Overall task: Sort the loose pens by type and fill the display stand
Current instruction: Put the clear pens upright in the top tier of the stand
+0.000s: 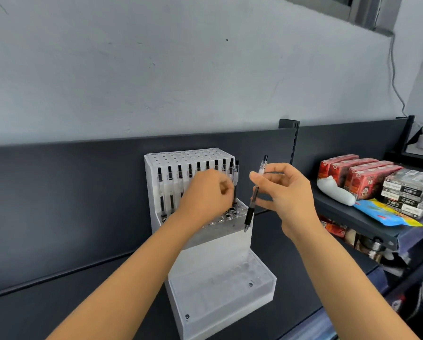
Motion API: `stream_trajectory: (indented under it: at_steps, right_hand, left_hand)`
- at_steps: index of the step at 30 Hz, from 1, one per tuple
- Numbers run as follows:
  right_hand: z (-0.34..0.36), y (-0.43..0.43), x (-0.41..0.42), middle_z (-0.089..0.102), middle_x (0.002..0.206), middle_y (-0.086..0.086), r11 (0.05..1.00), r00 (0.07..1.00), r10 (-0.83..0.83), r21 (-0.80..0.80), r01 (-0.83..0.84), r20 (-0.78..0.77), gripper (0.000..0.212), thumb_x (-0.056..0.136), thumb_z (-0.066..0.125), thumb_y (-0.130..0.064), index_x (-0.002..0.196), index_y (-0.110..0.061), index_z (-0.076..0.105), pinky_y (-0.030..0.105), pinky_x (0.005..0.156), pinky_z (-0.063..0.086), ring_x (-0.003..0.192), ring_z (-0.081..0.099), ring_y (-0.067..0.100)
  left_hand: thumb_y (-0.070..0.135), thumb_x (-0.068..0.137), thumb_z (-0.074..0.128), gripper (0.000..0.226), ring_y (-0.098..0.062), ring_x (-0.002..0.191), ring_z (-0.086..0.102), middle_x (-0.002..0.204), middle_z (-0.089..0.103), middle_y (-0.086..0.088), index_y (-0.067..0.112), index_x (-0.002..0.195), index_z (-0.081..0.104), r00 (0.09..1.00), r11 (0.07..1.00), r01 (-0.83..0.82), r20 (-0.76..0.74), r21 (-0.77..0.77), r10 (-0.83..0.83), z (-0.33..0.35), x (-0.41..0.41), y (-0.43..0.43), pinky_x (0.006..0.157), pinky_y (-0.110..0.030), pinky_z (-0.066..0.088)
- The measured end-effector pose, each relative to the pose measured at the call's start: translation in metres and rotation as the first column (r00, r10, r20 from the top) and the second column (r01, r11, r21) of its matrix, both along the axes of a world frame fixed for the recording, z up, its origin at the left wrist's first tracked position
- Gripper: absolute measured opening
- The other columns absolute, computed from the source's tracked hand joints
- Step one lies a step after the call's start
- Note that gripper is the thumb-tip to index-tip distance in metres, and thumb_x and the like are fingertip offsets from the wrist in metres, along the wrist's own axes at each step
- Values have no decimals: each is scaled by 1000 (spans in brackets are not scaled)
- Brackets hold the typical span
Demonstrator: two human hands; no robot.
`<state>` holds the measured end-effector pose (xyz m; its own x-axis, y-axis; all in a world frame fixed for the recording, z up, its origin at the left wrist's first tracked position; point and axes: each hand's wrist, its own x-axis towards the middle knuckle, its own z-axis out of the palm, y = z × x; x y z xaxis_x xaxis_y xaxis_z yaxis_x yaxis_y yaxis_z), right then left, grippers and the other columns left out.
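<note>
Now clear-and-black pen (256, 192) tilted, pinched in right hand (289, 195) just right of white display stand (215, 253), left hand (206, 195) curled on second pen (236, 185) upright at upper tier's right end, row of pens (170, 173) slotted behind, stand sits on dark bench (46, 278)

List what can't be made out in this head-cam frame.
All in the head view:
1. Left hand: its back hides the ends of the fingers, so a grip on the rightmost standing pen is unclear.
2. Row of pens: several middle ones sit behind that hand.
3. Stand, lower tier: holes blurred, uncountable.
4. Red boxes: print too small.
5. Pen in the right hand: tip blurred.
</note>
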<state>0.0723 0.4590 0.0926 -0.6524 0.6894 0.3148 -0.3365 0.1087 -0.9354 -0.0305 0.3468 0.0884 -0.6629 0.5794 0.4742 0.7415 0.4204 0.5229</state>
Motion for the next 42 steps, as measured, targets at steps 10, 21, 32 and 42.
stream_trajectory:
  at_steps: [10,21,32,42]
  right_hand:
    - [6,-11,-16,71,92,7,975,977,213,64,-212,-9,26,85,71,-13,109,-12,63,34,75,60,83,71,15]
    - [-35,11,-11,62,115,-9,712,931,-216,700,-56,295,29,92,61,-28,120,-23,59,25,94,45,107,56,9]
    - [-38,4,9,44,143,-4,455,873,-383,884,-108,304,48,95,53,-29,141,-21,41,21,101,28,131,36,15]
    - [-67,-108,-3,59,122,2,424,987,54,891,-160,152,41,89,63,-14,129,-14,54,16,98,26,114,53,21]
  left_hand:
    - [22,82,73,10,-1,66,63,77,69,5,14,88,69,995,976,103,-19,190,-101,12,1,-14,63,-10,50]
    - [21,88,67,11,-16,79,64,83,67,-1,11,92,66,999,999,-40,-4,13,40,-19,-23,-2,77,-30,53]
    - [37,91,61,24,-16,74,64,76,68,2,16,82,68,949,946,-238,-262,-219,177,-19,-7,-9,67,-35,55]
    - [47,90,46,35,-18,66,61,74,63,5,19,91,66,696,774,-604,-598,-189,397,-48,46,-175,47,-27,41]
